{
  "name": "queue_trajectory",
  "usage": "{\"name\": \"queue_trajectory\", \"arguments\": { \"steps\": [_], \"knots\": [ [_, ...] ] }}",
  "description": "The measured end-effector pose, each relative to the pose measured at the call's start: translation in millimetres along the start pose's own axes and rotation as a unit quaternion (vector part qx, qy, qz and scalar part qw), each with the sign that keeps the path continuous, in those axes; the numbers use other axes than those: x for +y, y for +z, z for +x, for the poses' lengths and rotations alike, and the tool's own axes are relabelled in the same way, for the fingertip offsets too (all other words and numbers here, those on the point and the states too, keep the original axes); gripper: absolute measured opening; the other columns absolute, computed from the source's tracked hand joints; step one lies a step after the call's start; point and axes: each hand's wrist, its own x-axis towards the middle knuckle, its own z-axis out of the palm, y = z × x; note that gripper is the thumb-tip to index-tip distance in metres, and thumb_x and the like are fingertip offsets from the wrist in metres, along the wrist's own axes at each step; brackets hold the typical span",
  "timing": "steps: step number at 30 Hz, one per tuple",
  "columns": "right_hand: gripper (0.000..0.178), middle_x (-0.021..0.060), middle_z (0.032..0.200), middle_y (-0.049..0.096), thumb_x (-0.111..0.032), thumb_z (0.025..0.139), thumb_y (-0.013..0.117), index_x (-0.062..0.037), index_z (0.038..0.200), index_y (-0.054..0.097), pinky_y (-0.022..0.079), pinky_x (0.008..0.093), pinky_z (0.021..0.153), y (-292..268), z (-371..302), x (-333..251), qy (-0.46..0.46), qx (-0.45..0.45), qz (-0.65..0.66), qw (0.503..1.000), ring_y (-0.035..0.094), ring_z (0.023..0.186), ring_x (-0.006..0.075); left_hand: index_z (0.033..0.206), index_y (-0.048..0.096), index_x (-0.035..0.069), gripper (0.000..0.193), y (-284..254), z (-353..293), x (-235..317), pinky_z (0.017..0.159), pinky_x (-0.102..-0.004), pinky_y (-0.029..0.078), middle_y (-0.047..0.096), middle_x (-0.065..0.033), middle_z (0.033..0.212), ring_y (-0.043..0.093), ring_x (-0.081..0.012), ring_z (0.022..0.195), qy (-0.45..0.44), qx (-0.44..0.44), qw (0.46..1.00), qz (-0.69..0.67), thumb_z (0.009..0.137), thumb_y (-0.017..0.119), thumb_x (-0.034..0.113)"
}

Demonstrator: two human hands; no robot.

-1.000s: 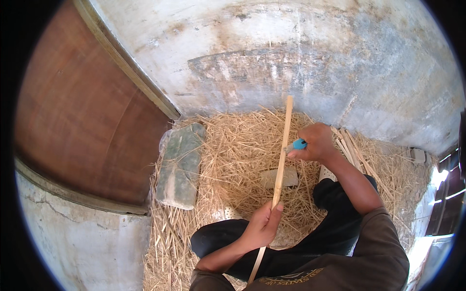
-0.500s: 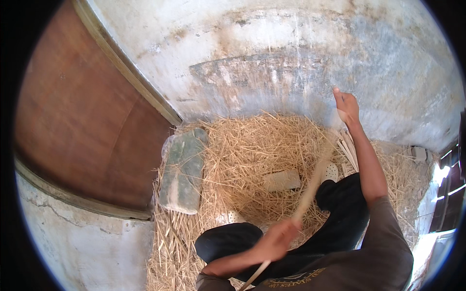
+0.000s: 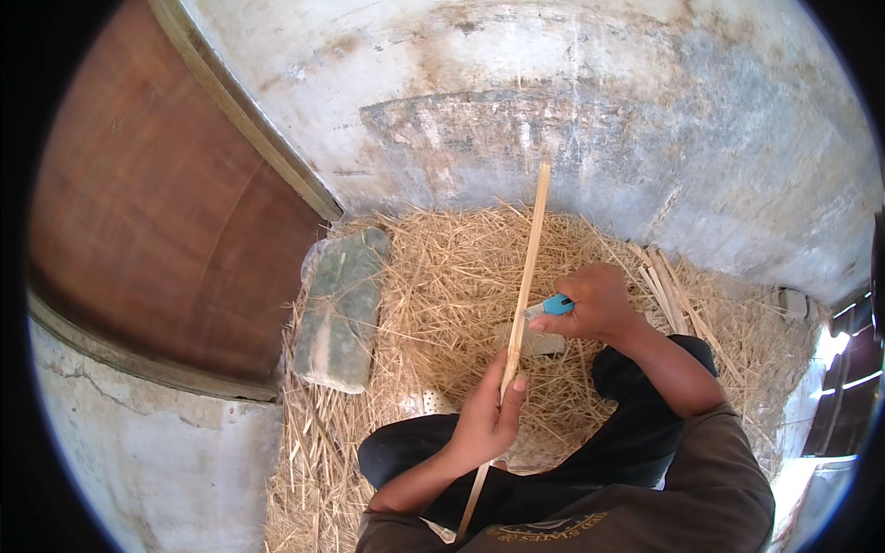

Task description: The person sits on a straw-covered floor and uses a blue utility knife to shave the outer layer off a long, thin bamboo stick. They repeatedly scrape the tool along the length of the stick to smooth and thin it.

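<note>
The left hand (image 3: pixel 489 415) is wrapped around a long, narrow, pale-yellow strip of wood or bamboo (image 3: pixel 530 253), its thumb lying on the right side. The strip slants up the middle of the scene: its near end passes over the person's lap, its far end shows in front of the wall. The right hand (image 3: pixel 597 302) is clenched around a short blue-handled knife with a metallic front (image 3: pixel 558 305), whose tip meets the strip's right edge beyond the left hand.

The writing in view is an arc of small yellowish lettering (image 3: pixel 553 531) on the chest of the dark brown short-sleeved shirt (image 3: pixel 682 498), at the near edge; it appears upside down and is partly lost in folds. Any marking on the knife is too small to tell.

Below the hands lies loose, dry, golden straw (image 3: pixel 452 276), with a flat greyish rectangular slab (image 3: pixel 548 344) partly behind the strip. To the left rests a grey-green oblong block with a clear plastic-like covering (image 3: pixel 341 313); to the right, several pale split strips (image 3: pixel 671 286) lie together near the stained, whitish-grey plaster wall (image 3: pixel 553 120).
</note>
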Motion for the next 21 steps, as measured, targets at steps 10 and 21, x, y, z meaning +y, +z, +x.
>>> {"name": "queue_trajectory", "arguments": {
  "steps": [10, 21],
  "knots": [
    [0.07, 0.0038, 0.042, 0.035, -0.076, 0.07, 0.062, -0.013, 0.048, 0.043, 0.031, 0.0367, 0.038, 6, -5, 9, 0.019, 0.027, -0.041, 0.999, 0.04, 0.036, 0.0221, 0.138, 0.04, 0.0, 0.041, -1, -5, 6, 0.053, -0.023, 0.035, 0.044, 0.002, 0.069, 0.04, -0.0043, 0.06, -0.038, -0.023, 0.998, -0.043, 0.102, 0.045, 0.018],
    [0.07, 0.0026, 0.044, 0.038, -0.076, 0.069, 0.064, -0.0122, 0.049, 0.042, 0.035, 0.0358, 0.04, 0, 6, 45, 0.008, 0.07, -0.096, 0.993, 0.043, 0.038, 0.022, 0.141, 0.034, -0.002, 0.043, 2, -7, 7, 0.057, -0.017, 0.029, 0.041, 0.0058, 0.078, 0.035, -0.0005, 0.065, -0.05, -0.057, 0.994, -0.073, 0.103, 0.041, 0.014]
  ]
}}
